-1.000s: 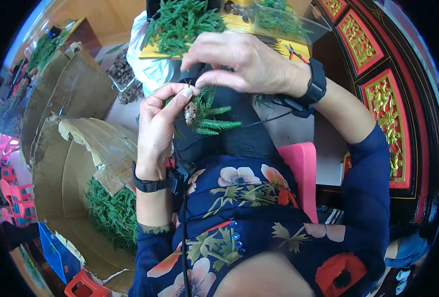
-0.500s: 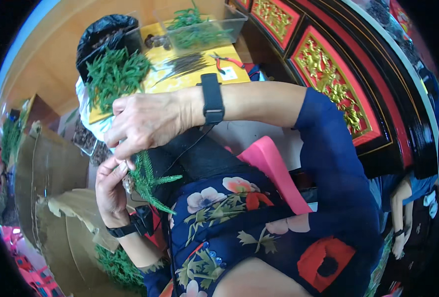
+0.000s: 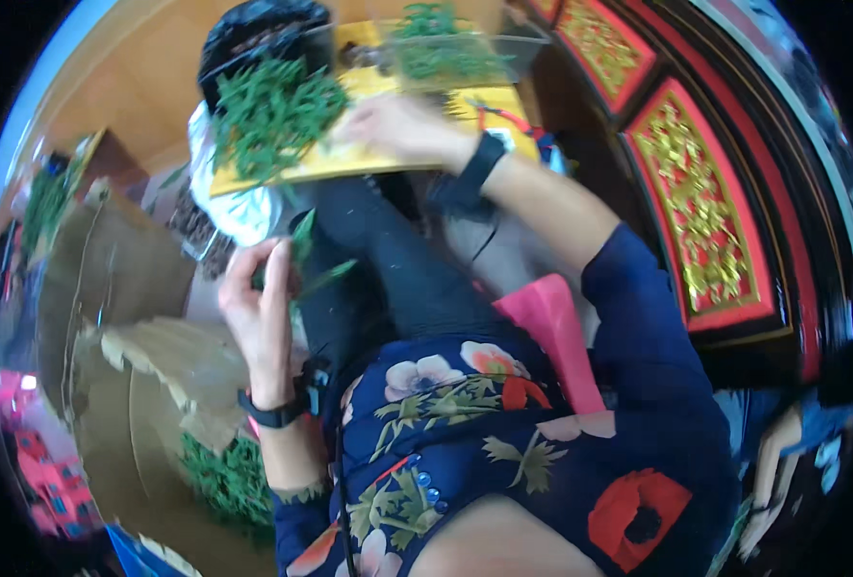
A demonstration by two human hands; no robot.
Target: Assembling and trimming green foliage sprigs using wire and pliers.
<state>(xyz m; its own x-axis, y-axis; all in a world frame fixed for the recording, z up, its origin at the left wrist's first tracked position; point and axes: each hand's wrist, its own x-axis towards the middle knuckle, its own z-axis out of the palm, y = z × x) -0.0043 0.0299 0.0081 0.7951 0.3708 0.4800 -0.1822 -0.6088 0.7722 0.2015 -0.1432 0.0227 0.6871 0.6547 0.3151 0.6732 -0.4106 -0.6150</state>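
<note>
My left hand (image 3: 258, 313) is closed around a small green artificial pine sprig (image 3: 303, 238) above my lap; the sprig is blurred. My right hand (image 3: 393, 130) is over the yellow tabletop (image 3: 301, 175), beside a heap of green sprigs (image 3: 272, 115). Motion smears its fingers, so I cannot see whether anything is in them. Past that hand lie red-handled pliers (image 3: 505, 117), with thin dark wires partly hidden near them. Small brown cones (image 3: 362, 56) sit farther back, next to a clear plastic bin (image 3: 522, 43) of more greenery.
A black-lined container (image 3: 216, 58) stands behind the heap. To my left is an open cardboard box (image 3: 65, 298) with greenery (image 3: 224, 481) low inside. A pink plastic piece (image 3: 553, 322) is by my leg. Carved panels (image 3: 691, 192) line the right, and another person's arm (image 3: 777, 457) shows there.
My right hand has left the sprig at my left hand and moved up and right over the table. My left hand keeps the sprig. The whole view has shifted a little.
</note>
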